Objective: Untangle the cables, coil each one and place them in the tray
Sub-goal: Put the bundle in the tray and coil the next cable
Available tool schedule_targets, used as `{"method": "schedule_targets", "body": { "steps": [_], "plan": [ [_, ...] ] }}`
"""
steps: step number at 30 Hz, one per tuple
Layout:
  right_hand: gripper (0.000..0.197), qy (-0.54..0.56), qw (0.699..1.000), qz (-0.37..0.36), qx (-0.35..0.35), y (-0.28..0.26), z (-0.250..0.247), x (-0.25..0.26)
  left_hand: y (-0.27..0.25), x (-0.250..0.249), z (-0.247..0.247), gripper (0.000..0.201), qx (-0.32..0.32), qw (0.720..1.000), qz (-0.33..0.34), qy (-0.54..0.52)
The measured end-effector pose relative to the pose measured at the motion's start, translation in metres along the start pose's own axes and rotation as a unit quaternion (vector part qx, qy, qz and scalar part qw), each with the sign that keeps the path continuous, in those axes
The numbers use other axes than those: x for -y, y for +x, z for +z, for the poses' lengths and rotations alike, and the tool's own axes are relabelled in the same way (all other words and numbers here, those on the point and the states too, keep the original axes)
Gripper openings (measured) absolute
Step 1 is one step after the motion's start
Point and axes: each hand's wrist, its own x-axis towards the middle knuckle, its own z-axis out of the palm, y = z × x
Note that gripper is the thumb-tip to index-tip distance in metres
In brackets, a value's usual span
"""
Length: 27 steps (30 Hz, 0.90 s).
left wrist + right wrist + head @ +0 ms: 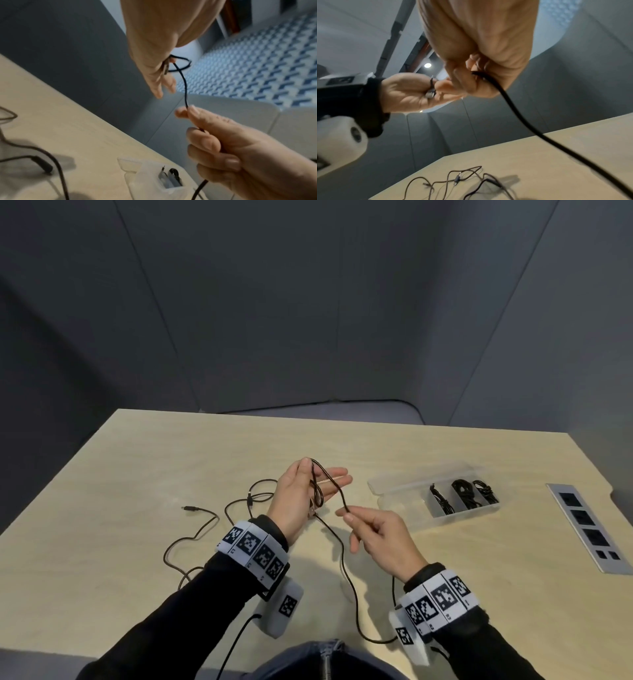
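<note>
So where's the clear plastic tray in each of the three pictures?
Head view: the tray lies right of centre on the table, beyond the right hand, coiled cables in its compartments.
Left wrist view: the tray is at bottom centre, partly cut off.
Right wrist view: not in it.
Shared landmark: the black cable pinched by the right hand.

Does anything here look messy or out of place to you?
Only the loose cable sprawled in uneven loops across the table, left of the hands. The clear tray already holds three neat coils. The left hand and right hand are winding another cable. Nothing looks damaged.
</note>
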Motion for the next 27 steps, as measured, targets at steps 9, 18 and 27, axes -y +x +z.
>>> {"method": "schedule_targets", "body": {
  "steps": [9, 18, 27],
  "plan": [
    [0.021, -0.178, 0.958, 0.007, 0.225, -0.010, 0.010, 0.012, 0.006, 0.002, -0.010, 0.016, -0.067, 0.989, 0.025, 0.131],
    [0.015, -0.195, 0.972, -0.120, 0.045, 0.003, -0.015, 0.025, -0.001, 0.031, -0.028, 0.028, 0.095, 0.926, 0.002, 0.366],
    [0.011, -0.130, 0.989, -0.070, -0.004, 0.003, -0.021, 0.017, -0.003, 0.018, -0.020, 0.037, 0.006, 0.979, -0.039, 0.198]
  ]
}}
